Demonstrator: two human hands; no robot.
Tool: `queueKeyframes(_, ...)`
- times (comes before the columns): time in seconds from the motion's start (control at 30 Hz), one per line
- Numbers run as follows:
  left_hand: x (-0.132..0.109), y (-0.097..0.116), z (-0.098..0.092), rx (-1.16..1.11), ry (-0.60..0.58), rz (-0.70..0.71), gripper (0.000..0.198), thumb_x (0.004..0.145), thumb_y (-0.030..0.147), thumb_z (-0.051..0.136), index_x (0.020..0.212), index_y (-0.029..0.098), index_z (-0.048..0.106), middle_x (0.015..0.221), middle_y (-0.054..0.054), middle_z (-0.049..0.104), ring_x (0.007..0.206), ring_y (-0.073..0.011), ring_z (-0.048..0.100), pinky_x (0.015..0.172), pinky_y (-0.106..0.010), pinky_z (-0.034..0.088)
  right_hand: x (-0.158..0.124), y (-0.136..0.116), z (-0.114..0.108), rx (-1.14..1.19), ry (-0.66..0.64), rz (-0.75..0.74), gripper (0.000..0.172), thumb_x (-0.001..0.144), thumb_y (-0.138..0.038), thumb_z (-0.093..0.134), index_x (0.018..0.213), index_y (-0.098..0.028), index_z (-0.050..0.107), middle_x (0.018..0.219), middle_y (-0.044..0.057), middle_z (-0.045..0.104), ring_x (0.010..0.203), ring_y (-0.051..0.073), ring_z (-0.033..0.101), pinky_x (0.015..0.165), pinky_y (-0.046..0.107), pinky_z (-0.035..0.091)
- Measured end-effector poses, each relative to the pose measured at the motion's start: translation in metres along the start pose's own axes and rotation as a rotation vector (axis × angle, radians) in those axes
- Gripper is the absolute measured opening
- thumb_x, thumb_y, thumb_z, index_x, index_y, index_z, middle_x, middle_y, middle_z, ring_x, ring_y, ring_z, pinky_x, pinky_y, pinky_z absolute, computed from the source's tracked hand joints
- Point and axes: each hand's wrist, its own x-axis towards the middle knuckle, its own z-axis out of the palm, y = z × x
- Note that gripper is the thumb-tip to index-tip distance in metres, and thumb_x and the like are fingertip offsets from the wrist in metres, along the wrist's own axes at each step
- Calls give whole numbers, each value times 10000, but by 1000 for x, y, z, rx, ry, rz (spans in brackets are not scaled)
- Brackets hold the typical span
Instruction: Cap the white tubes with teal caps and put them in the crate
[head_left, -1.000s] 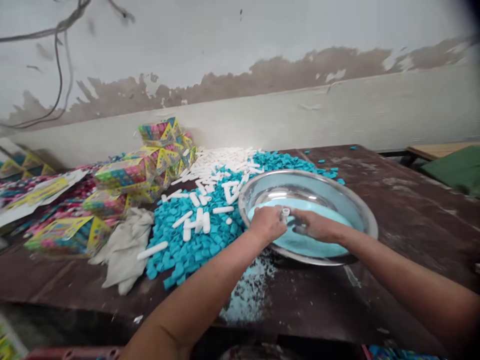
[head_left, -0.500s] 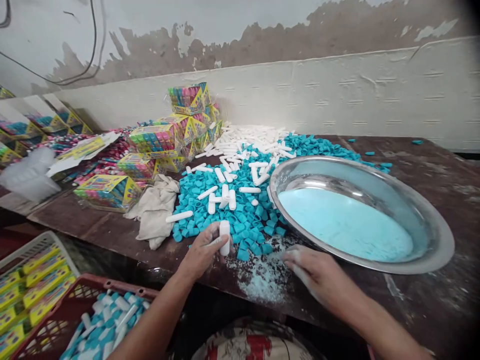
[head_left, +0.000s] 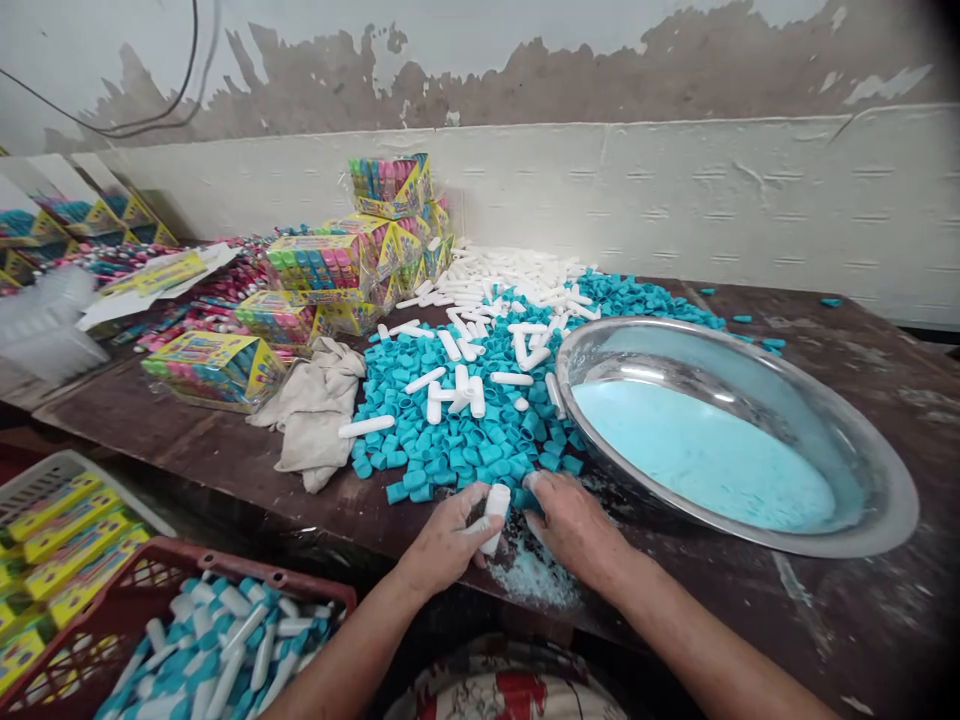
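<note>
One short white plastic tube [head_left: 494, 512] is held above the near edge of the dark wooden table [head_left: 187, 420], just before the heap of turquoise plastic caps [head_left: 465, 430]. I judge it light, rigid and smooth, perhaps powder-slick, best pinched around its lower body. My left hand [head_left: 442, 545] closes thumb and fingers on it there. My right hand [head_left: 574, 525] lies curled, fingertips [head_left: 534, 484] touching the nearest caps; I cannot tell whether it grips one.

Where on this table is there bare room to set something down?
Bare table lies right of the bowl, toward the wall, and along the front edge before the cloth and boxes. The middle is crowded with blue caps and white tubes, with spilled powder before them.
</note>
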Motion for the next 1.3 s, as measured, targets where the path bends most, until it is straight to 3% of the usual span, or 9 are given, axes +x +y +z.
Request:
queueKeyframes(0.23, 4, -4, 16, -267, -52, -51, 362, 750, 436, 548, 941, 136, 477, 672, -18, 574, 548, -128, 525, 466, -220, 423, -14, -3, -11, 279, 102, -51, 204, 808, -149, 451, 960, -184, 583, 844, 66, 596, 786, 179, 554, 697, 281, 443)
queueKeyframes(0.33, 1, -5, 16, -276, -67, -38, 363, 748, 425, 555, 951, 133, 479, 691, -22, 574, 564, -127, 522, 480, -218, 421, -19, -2, -12, 403, 145, -25, 198, 822, -168, 420, 923, -188, 589, 828, 65, 607, 772, 178, 563, 702, 285, 444)
queueKeyframes(0.43, -4, -2, 13, -139, -102, -1, 308, 763, 406, 537, 905, 135, 505, 709, -17, 567, 600, -116, 514, 528, -208, 413, -24, 4, -16, 615, 152, 73, 139, 814, -224, 447, 857, -190, 575, 794, 37, 621, 742, 167, 569, 697, 263, 440)
queueKeyframes(0.57, -9, 7, 11, 61, -176, -34, 226, 775, 369, 499, 819, 147, 513, 714, 2, 532, 621, -111, 498, 537, -193, 398, -30, 11, -29, 881, 11, 140, 154, 799, -302, 494, 861, -182, 567, 746, -3, 597, 681, 143, 537, 637, 231, 421)
queueKeyframes(0.73, -11, 14, 12, 285, -267, -16, 181, 803, 324, 436, 798, 163, 518, 619, 40, 476, 557, -96, 431, 505, -185, 316, -38, 12, -30, 942, -108, 152, 123, 774, -268, 526, 840, -177, 574, 667, -24, 560, 608, 115, 489, 581, 212, 383)
queueKeyframes(0.87, -8, 12, 18, 630, -216, 111, 196, 788, 357, 500, 739, 170, 532, 667, 26, 525, 631, -120, 471, 561, -201, 304, -42, 12, -23, 1082, -264, 220, 136, 738, -263, 543, 842, -177, 564, 607, -43, 549, 476, 84, 433, 481, 195, 348)
queueKeyframes(0.97, -4, 6, 26, 904, -154, 114, 227, 782, 402, 513, 766, 179, 555, 695, -19, 591, 630, -169, 531, 544, -228, 315, -42, 12, -22, 1186, -341, 264, 111, 697, -266, 547, 749, -168, 545, 558, -44, 539, 427, 78, 411, 446, 197, 326)
queueKeyframes(1.1, -1, 2, 34, 1146, -153, 149, 169, 770, 335, 502, 810, 195, 589, 708, -75, 638, 638, -240, 593, 532, -263, 362, -40, 10, -26, 1132, -373, 334, 32, 616, -162, 501, 598, -172, 526, 463, -60, 470, 388, 68, 344, 409, 192, 257)
queueKeyframes(1.3, 5, 1, 38, 1190, -154, 115, 159, 705, 226, 510, 826, 187, 605, 728, -109, 658, 673, -284, 625, 583, -311, 447, -37, 3, -21, 915, -244, 341, 125, 530, -52, 441, 497, -172, 454, 464, -54, 423, 489, 85, 381, 476, 193, 272)
